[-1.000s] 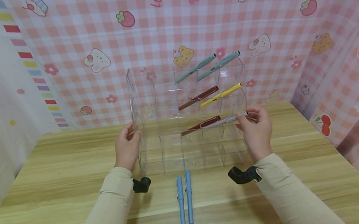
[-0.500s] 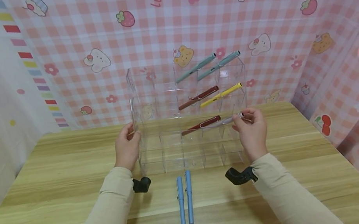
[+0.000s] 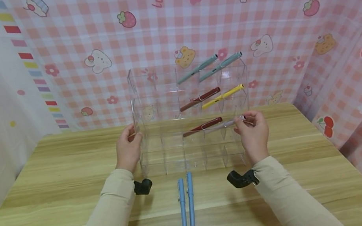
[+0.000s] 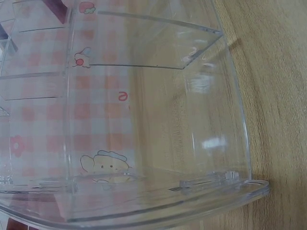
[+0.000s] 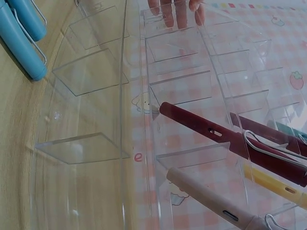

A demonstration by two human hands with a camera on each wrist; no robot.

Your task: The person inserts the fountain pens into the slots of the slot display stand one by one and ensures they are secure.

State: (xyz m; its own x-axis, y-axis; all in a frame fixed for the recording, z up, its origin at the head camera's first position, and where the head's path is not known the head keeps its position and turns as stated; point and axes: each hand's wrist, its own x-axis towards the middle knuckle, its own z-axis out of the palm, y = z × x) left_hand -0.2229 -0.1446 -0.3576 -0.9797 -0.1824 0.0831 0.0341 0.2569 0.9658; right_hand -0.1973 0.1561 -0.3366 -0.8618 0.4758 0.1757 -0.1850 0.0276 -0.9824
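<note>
A clear acrylic pen rack (image 3: 172,149) with stepped, divided tiers stands on the table. My left hand (image 3: 128,149) grips its left side edge between thumb and fingers. My right hand (image 3: 255,132) pinches the cap end of a pale pinkish-grey pen (image 5: 206,196), which lies tilted in the rack's third tier from the top. Left of it in that tier is a dark red pen (image 3: 203,126). Above them rest another dark red pen (image 3: 200,99) and a yellow pen (image 3: 223,96). Two teal pens, one left (image 3: 197,69) and one right (image 3: 220,66), occupy the top tier.
Two blue pens, one left (image 3: 183,207) and one right (image 3: 190,200), lie side by side on the wooden table (image 3: 57,213) in front of the rack. A pink checked cloth (image 3: 81,29) hangs close behind the rack.
My right hand has moved slightly left, sliding the pale pen a little further into its compartment. The left hand keeps its place on the rack.
</note>
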